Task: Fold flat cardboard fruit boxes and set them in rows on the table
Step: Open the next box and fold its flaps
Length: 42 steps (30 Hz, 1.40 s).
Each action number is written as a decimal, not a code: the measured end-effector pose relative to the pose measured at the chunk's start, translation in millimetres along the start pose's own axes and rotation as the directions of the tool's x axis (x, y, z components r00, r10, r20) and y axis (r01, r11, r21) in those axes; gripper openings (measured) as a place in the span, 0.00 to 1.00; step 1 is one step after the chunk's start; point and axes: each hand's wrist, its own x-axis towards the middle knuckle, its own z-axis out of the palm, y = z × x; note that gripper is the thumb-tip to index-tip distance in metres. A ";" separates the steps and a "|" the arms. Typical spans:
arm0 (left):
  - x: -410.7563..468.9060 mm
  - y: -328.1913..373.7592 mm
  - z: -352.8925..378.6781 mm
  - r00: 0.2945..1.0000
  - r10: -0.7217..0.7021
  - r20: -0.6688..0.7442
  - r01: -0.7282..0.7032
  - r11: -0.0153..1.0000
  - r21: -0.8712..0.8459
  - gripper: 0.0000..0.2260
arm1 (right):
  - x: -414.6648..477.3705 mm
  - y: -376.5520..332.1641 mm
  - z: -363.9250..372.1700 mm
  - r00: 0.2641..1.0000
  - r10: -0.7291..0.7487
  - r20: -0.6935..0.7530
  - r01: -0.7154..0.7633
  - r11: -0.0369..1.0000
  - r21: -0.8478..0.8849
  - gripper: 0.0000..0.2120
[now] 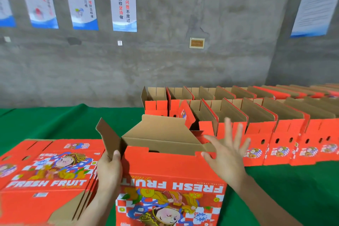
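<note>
At centre on the green-covered bench (55,121), a half-opened red printed cardboard fruit box (170,170), brown inside, "FRESH FRUIT" lettering upside down on the near face. Left hand (110,167) gripping the box's raised brown side flap (108,137), thumb pressed on the flap's inner face. Right hand (225,156) with fingers spread and blurred, thumb at the box's top right edge; contact unclear. To the left, just beside the box, a stack of flat red cardboard boxes (45,170) with the same cartoon print. Behind and to the right, two rows of folded red boxes (275,134), tops open, packed side by side. Beyond, a grey concrete wall (165,60) hung with blue-and-white posters (122,2).
</note>
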 end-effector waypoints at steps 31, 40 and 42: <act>41.0 28.0 -13.3 0.730 -0.044 0.682 -0.221 0.929 0.297 0.35 | 4.7 -1.0 11.0 0.956 -0.002 0.293 -0.235 0.595 0.768 0.19; 31.5 33.2 -14.9 0.719 0.076 0.691 -0.293 0.934 0.203 0.38 | 18.3 -0.6 13.9 0.933 -0.054 0.357 -0.211 0.722 0.659 0.05; 32.8 33.4 -15.4 0.702 0.107 0.704 -0.367 0.901 0.229 0.31 | 24.6 -4.0 15.3 0.944 -0.024 0.329 -0.201 0.749 0.631 0.02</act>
